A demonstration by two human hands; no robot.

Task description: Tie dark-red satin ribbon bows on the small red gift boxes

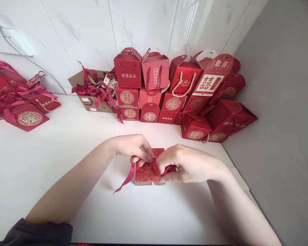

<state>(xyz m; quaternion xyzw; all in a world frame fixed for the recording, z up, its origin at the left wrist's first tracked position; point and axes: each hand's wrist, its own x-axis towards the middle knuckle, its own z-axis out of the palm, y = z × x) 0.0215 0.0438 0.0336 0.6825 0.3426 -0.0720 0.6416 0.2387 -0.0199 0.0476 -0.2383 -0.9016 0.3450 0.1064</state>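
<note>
A red patterned gift box lies on the white table in front of me, a cream rope handle showing at its near edge. Over its top, my left hand pinches a dark pink ribbon, whose loose end trails down to the left. My right hand is closed on another stretch of the same ribbon at the box's right side. The fingertips of both hands almost meet at the middle of the lid. My right fingers partly hide the ribbon there, so I cannot make out whether it is knotted.
Stacked red gift boxes stand along the tiled wall, reaching to the grey panel at right. A cardboard box holds ribbons and tags. Ribboned red boxes pile up at left, below a wall socket with a cable.
</note>
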